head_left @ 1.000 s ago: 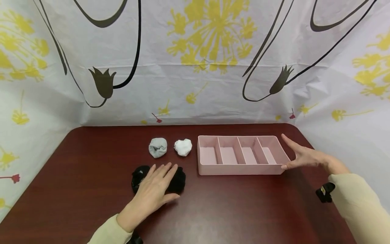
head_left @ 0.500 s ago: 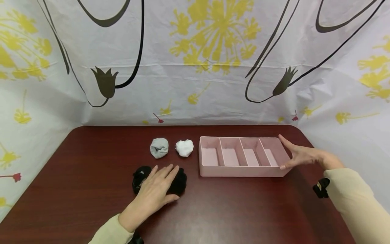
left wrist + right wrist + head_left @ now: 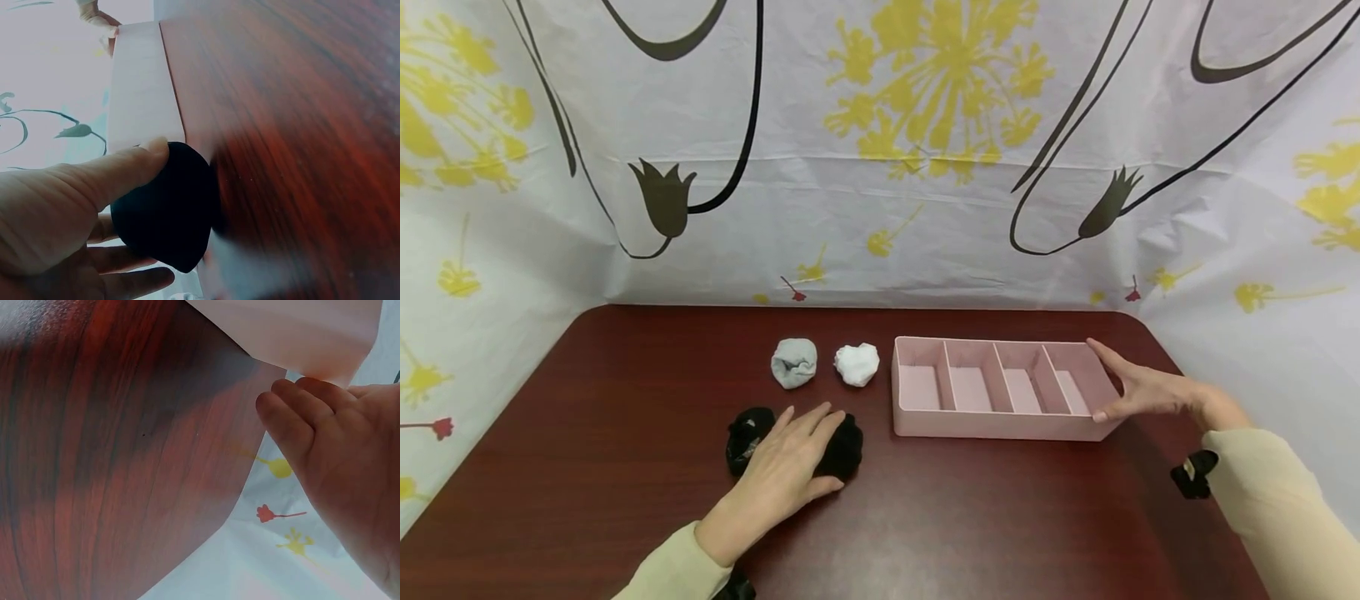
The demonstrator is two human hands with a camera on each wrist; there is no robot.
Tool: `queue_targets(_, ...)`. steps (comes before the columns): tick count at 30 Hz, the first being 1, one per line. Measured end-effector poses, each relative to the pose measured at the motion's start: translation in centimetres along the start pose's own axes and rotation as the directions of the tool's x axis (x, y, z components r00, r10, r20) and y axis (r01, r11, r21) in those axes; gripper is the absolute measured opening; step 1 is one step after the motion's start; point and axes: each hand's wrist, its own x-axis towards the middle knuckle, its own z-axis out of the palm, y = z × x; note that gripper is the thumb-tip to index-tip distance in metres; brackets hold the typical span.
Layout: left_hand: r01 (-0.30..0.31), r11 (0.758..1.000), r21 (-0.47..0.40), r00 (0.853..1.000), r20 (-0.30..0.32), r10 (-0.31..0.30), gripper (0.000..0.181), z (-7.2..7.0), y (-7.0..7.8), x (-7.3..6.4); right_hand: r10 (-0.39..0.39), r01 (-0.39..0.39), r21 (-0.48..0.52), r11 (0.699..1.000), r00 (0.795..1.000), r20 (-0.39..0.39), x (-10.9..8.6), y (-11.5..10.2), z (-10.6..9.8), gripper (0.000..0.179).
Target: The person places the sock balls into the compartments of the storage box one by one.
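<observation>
My right hand spans the right end of a pink box with several compartments, thumb at the front corner and a finger at the back corner. My left hand lies over two dark rounded bundles, fingers extended. The right black bundle looks like a rolled-up sock. The left black bundle has a glossy surface and is partly covered by the hand. In the left wrist view, the thumb touches one side of a black bundle, while other fingers lie beyond it.
A grey rolled-up sock and a white one lie behind the left hand, left of the box. The dark red wooden table has a patterned white cloth hanging along its back and sides.
My right hand's fingers have come in onto the box's back corner, narrowing its spread. The left hand keeps its place over the black bundles. The view has shifted slightly.
</observation>
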Motion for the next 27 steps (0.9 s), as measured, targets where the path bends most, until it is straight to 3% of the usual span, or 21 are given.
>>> queue_targets(7,-0.015,1.000,-0.018,1.000,0.005,0.016,0.073,0.2,0.2,0.4,-0.011,0.011,-0.003,1.000,1.000,-0.018,-0.6,0.5,0.5,0.115)
queue_targets(16,0.028,0.999,-0.027,1.000,-0.004,-0.028,0.065,0.4,0.5,0.7,-0.042,0.041,-0.028,0.999,0.998,-0.051,-0.4,0.4,0.5,0.113)
queue_targets(20,0.042,0.999,-0.032,0.999,-0.024,-0.043,0.061,0.5,0.6,0.9,-0.093,0.095,0.019,0.995,0.994,-0.052,-0.1,0.6,0.6,0.110)
queue_targets(27,0.089,0.986,-0.143,0.995,0.055,-0.082,0.057,0.0,0.6,1.7,-0.134,0.140,0.135,0.981,0.990,-0.053,0.4,1.2,1.1,0.107)
